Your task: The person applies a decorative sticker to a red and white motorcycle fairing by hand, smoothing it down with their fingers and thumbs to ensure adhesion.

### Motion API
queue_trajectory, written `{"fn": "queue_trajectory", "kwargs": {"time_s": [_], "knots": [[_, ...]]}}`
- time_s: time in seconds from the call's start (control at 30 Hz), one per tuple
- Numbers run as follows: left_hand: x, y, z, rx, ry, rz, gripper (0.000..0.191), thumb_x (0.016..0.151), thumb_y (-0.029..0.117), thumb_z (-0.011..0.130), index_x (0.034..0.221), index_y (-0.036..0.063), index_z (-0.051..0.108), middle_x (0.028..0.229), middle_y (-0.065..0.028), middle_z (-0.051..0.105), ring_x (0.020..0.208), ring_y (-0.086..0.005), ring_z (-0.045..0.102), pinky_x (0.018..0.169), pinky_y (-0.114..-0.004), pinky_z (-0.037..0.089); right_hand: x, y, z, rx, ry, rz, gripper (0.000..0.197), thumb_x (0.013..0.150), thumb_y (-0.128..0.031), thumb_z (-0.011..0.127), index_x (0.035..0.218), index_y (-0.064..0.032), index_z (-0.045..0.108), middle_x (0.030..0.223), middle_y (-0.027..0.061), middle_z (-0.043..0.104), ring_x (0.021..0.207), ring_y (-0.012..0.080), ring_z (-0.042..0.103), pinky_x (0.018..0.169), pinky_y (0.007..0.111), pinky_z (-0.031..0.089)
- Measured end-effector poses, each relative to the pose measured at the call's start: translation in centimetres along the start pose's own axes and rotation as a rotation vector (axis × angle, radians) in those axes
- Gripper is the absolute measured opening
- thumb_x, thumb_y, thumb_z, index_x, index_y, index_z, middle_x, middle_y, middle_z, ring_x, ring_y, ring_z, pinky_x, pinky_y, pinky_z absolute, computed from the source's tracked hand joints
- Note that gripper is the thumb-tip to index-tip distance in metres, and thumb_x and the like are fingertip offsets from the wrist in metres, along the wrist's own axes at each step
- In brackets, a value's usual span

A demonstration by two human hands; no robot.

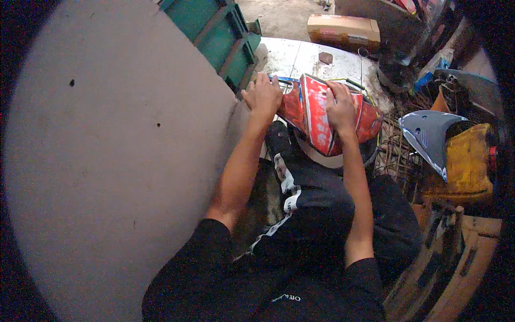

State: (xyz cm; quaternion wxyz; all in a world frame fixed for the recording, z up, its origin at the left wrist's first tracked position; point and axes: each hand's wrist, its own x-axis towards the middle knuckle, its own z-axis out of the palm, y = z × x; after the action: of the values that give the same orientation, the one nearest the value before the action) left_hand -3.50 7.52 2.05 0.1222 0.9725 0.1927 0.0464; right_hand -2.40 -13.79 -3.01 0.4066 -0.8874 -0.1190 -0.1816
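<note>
A red motorcycle body panel lies across the rim of a round dark basin, in front of my knees. Its red surface is worn through to whitish patches, with pale lines along the ridges. My left hand grips the panel's left end, near an oval opening, with the fingers over the far edge. On the panel's middle rests my right hand, fingers bent towards the upper edge. Whether something small sits under the right palm is hidden.
A plain wall rises close on my left, beside a green metal door. A cardboard box and a brown scrap lie ahead. At right are a grey body panel, a yellow jerrycan and rusty metal rods.
</note>
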Motion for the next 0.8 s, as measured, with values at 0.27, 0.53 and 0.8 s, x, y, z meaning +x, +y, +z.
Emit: {"fn": "queue_trajectory", "kwargs": {"time_s": [0.27,0.53,0.8], "knots": [[-2.1,-0.8,-0.2,0.072,0.118,0.089,0.047,0.099,0.044,0.040,0.121,0.0076,0.059,0.122,-0.0110,0.063,0.113,-0.0330,0.060,0.094,-0.057,0.040,-0.4,-0.1,-0.1,-0.093,0.026,0.020,0.033,0.098,-0.029,0.047,0.124,-0.0163,0.063,0.131,0.0044,0.060,0.129,0.0249,0.048,0.110,0.052,0.028],[-1.6,-0.4,-0.8,0.054,0.066,0.000,0.048,0.100,0.044,0.037,0.123,0.0086,0.058,0.127,-0.0095,0.061,0.115,-0.0315,0.059,0.097,-0.057,0.039,-0.4,-0.2,-0.2,-0.104,-0.005,0.035,0.034,0.098,-0.030,0.047,0.125,-0.0157,0.062,0.133,0.0076,0.058,0.133,0.0306,0.044,0.111,0.056,0.025],[0.9,-4.6,-0.4,-0.265,-0.078,0.025,0.048,0.102,0.041,0.033,0.120,0.0081,0.063,0.119,-0.0075,0.066,0.114,-0.0307,0.060,0.098,-0.048,0.042,-0.5,-0.3,0.1,-0.098,0.055,0.024,0.032,0.097,-0.029,0.048,0.123,-0.0194,0.064,0.127,0.0038,0.061,0.127,0.0243,0.050,0.110,0.052,0.028]]}}
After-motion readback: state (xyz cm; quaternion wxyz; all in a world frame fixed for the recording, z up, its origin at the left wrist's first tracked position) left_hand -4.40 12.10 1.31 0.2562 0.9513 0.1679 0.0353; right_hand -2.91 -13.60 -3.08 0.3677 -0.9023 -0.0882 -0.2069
